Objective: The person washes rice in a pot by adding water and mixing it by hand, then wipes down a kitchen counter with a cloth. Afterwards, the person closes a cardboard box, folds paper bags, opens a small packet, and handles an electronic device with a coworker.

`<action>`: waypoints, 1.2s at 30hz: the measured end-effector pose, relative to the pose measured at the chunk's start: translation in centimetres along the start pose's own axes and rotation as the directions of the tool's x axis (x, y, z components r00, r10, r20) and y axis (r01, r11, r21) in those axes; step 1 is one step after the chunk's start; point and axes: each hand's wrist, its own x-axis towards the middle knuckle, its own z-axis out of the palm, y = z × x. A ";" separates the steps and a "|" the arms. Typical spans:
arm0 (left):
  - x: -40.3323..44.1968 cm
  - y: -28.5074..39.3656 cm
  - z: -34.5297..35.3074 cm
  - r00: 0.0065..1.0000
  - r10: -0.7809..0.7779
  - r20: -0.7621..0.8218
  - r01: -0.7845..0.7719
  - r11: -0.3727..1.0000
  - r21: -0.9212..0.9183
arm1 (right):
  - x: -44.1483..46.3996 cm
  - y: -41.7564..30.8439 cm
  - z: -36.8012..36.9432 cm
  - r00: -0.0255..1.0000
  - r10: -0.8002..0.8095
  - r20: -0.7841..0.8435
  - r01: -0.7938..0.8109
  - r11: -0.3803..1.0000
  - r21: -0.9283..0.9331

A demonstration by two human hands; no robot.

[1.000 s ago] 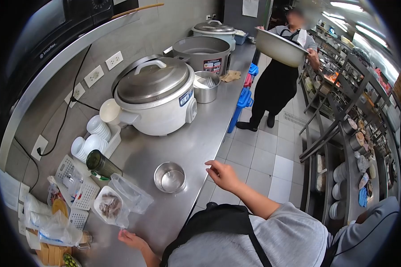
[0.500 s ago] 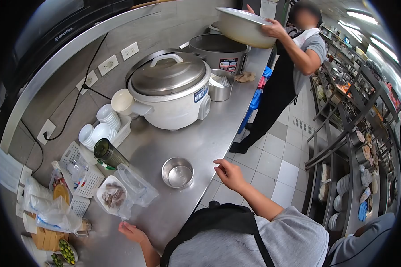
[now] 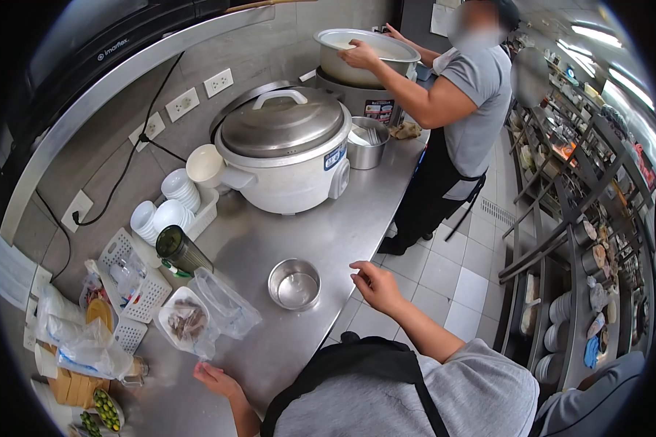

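1. Left hand [image 3: 215, 380]: released, fingers loosely bent, nothing in grasp; over the worktop's near end, just beside the bag; contact cannot be told.
2. Right hand [image 3: 379, 286]: released, fingers half curled, nothing visible in them; by the worktop's front edge.
3. Clear plastic bag [image 3: 229, 309]: crumpled, against the tray, between wall edge and front edge.
4. White tray [image 3: 166, 312]: holding brown pieces [image 3: 186, 320]; on the wall-edge side of the bag.
5. Steel pot [image 3: 294, 285]: upright, near the front edge, apart from both hands.
6. White rice cooker [image 3: 280, 178]: lid [image 3: 284, 125] on; farther along, towards the wall edge.
7. Large basin [image 3: 335, 58]: in a co-worker's [image 3: 477, 91] hands, above the grey cooker [image 3: 348, 93] towards the far end; whether it rests there cannot be told.
8. Progress, as judged: the wearer's hands seem idle; pieces lie in the tray, none seen in the pot; the basin is not yet let go.
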 end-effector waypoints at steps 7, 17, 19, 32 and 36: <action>-0.2 1.9 -0.3 1.000 -0.022 0.017 0.022 1.000 0.017 | 1.5 0.3 0.1 0.996 -0.049 -0.079 0.050 0.999 0.004; 0.6 5.8 -1.3 0.985 -0.040 -0.169 0.005 0.979 -0.202 | 21.0 -9.8 -12.1 0.601 -0.642 -0.477 0.586 0.759 -0.284; -0.3 9.6 -1.0 0.981 -0.015 -0.195 -0.029 0.975 -0.222 | 25.0 -11.4 -13.4 0.487 -0.678 -0.551 0.664 0.697 -0.271; -4.6 18.1 18.5 0.894 0.151 -0.422 -0.205 0.975 -0.086 | 61.5 2.7 -2.5 0.653 -0.596 0.467 0.743 0.622 -0.247; -8.8 18.7 20.2 0.849 0.083 -0.522 -0.094 0.996 0.005 | 65.8 3.8 0.5 0.599 -0.336 0.727 0.706 0.650 -0.281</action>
